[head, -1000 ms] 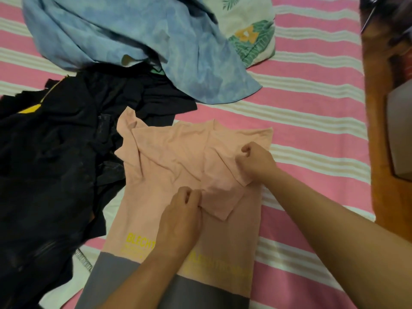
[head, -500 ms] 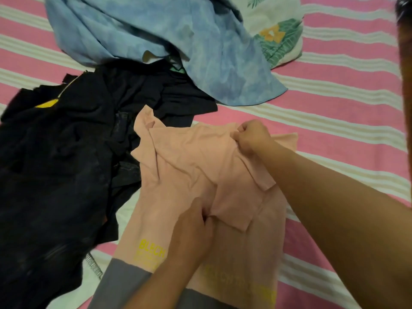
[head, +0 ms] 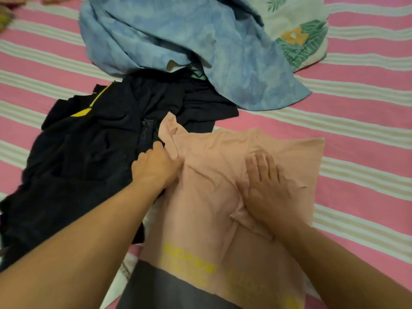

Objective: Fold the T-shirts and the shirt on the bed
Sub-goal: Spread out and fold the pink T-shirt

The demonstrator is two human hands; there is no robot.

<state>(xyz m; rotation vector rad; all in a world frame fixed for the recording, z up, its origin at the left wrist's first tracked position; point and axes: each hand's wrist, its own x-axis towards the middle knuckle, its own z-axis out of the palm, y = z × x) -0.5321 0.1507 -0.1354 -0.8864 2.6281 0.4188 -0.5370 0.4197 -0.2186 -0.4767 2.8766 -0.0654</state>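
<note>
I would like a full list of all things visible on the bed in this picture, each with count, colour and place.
peach T-shirt: 1, peach with a grey hem band and yellow lettering, front centre, right side folded in.
black garments: a heap, count unclear, black with a yellow patch, left of the peach T-shirt.
blue garment: 1, mottled light blue, crumpled at the back, overlapping the black heap.
pillow: 1, white with a green leaf print, back right, partly under the blue garment.
bedsheet: 1, pink with pale stripes, under everything.
left hand: 1, grips the peach T-shirt's left edge.
right hand: 1, pressed flat on the peach T-shirt.
</note>
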